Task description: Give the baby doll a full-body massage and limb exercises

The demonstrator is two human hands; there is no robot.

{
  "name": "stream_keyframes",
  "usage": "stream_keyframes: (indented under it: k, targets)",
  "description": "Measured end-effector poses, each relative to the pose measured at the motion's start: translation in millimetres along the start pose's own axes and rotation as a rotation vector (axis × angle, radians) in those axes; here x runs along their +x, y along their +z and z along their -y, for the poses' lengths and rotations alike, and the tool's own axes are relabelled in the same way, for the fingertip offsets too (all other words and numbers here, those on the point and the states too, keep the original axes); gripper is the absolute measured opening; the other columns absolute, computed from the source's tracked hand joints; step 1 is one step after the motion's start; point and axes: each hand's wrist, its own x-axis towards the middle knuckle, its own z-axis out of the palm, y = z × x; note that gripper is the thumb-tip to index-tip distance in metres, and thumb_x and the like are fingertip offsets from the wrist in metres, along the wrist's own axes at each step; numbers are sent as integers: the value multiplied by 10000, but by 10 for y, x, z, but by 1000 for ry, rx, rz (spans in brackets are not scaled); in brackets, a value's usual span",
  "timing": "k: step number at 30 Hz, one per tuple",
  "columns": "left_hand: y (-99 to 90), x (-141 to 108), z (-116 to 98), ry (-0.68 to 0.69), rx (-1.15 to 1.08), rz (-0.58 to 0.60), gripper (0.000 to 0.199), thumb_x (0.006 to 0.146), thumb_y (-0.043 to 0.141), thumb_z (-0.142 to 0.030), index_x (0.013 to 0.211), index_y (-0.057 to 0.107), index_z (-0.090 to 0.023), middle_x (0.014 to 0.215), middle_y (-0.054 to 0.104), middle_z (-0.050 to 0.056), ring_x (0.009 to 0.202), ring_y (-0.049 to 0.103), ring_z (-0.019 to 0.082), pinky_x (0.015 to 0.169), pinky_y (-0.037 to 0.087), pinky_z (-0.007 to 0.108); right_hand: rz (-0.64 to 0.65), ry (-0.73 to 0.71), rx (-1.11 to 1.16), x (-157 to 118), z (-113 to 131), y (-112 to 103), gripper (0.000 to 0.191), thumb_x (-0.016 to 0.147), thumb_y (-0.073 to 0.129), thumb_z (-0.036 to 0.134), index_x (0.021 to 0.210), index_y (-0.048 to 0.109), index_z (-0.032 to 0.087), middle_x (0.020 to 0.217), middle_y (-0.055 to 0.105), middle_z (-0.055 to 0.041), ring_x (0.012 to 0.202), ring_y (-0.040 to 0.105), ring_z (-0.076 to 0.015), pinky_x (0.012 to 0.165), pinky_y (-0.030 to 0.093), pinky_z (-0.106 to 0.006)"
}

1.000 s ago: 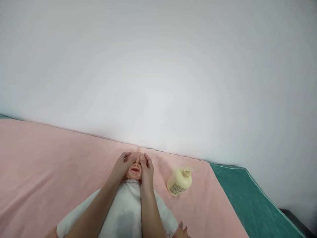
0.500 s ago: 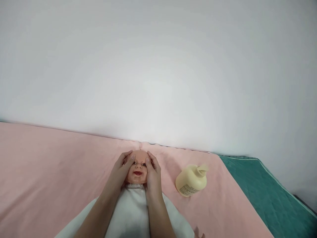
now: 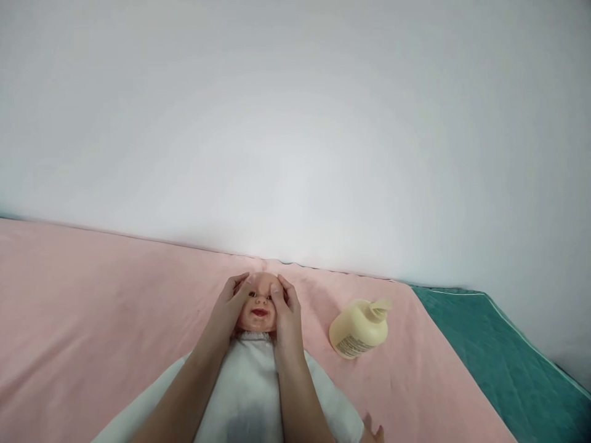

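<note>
A baby doll (image 3: pixel 260 320) in a white long-sleeved garment (image 3: pixel 252 375) lies on its back, its head toward the wall. My left hand (image 3: pixel 234 303) cups one side of the doll's head, the thumb resting on the forehead above the eye. Against the other side of the head lies my right hand (image 3: pixel 287 306), its thumb beside the other eye. The fingertips of both hands curl around the head and are partly hidden. Right of the doll, a pale yellow pump bottle (image 3: pixel 357 332) stands on the pink sheet.
The pink sheet (image 3: pixel 115 295) covers most of the surface. A green quilted cover (image 3: pixel 503 351) shows at the right. Behind everything rises a plain white wall (image 3: pixel 295 135). One small doll hand (image 3: pixel 376 434) sticks out of the sleeve near the bottom edge.
My left thumb has slid a little higher on the doll's forehead. Both hands stay on the head. The whole view has shifted slightly, so the things sit a bit higher.
</note>
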Motion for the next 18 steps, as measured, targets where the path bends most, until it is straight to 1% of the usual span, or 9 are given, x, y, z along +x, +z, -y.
stream_keyframes:
  k: [4, 7, 9, 13, 18]
  targets:
    - [26, -10, -67, -41, 93, 9, 601, 688, 734, -443, 1181, 518, -174, 1171, 611, 131, 1065, 612, 276, 845, 515, 369, -8, -2, -93, -31, 49, 11, 502, 685, 735, 391, 1142, 613, 224, 1197, 630, -51, 1132, 567, -229, 939, 465, -310]
    - [12, 23, -48, -34, 103, 18, 585, 684, 733, -414, 1170, 519, -169, 1168, 602, 136, 1075, 603, 283, 849, 511, 377, -15, 0, -127, -36, 62, 8, 489, 680, 729, 365, 1129, 609, 215, 1179, 625, -52, 1121, 569, -224, 930, 465, -299]
    - [-2, 48, -14, -28, 106, 18, 559, 699, 718, -414, 1165, 525, -174, 1163, 603, 130, 1079, 599, 281, 859, 504, 381, -26, 6, -128, -28, 52, 5, 446, 696, 702, 358, 1111, 615, 219, 1169, 629, -48, 1105, 574, -220, 930, 463, -306]
    - [-28, 80, 53, -14, 98, 22, 494, 753, 671, -454, 1160, 547, -202, 1176, 608, 99, 1088, 595, 264, 893, 485, 376, -27, 18, -42, -2, 11, 0, 376, 725, 649, 367, 1077, 645, 234, 1136, 654, -37, 1070, 592, -219, 916, 475, -326]
    - [-53, 107, 104, -24, 20, 44, 469, 810, 599, -501, 1193, 566, -233, 1190, 621, 80, 1091, 596, 256, 879, 489, 370, -8, 50, 111, 39, -48, -24, 378, 715, 633, 347, 1073, 686, 238, 1165, 663, -37, 1077, 601, -232, 903, 490, -347]
